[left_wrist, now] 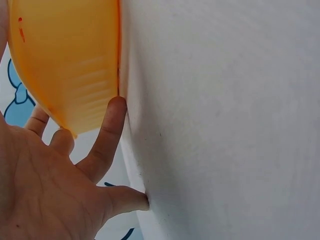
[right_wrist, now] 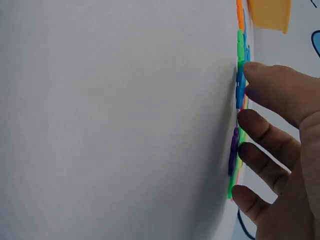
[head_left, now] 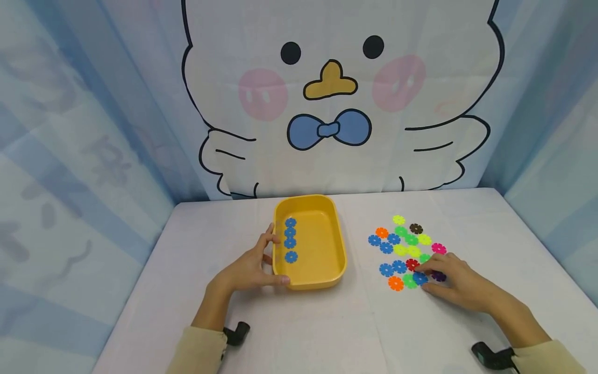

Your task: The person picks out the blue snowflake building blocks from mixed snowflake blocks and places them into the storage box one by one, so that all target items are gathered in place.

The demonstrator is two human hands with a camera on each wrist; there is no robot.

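My left hand (head_left: 254, 267) holds the yellow tray (head_left: 322, 249) by its left side, fingers along the rim and thumb at the near left corner. Inside the tray, several blue snowflake discs (head_left: 290, 242) form a column along the left. To the right, my right hand (head_left: 462, 285) is bent over loose snowflake discs on the table. Its thumb and forefinger pinch the edges of a blue snowflake disc (head_left: 420, 279), which lies beside a green disc (head_left: 409, 281). In the right wrist view the other fingers hang by a purple disc (right_wrist: 233, 152).
Around the right hand lie more discs, among them an orange disc (head_left: 395, 283), a red disc (head_left: 412, 265), a pink disc (head_left: 438, 248) and a brown disc (head_left: 416, 228). A white cloth covers the table (head_left: 327, 332). A printed curtain (head_left: 336, 166) hangs behind it.
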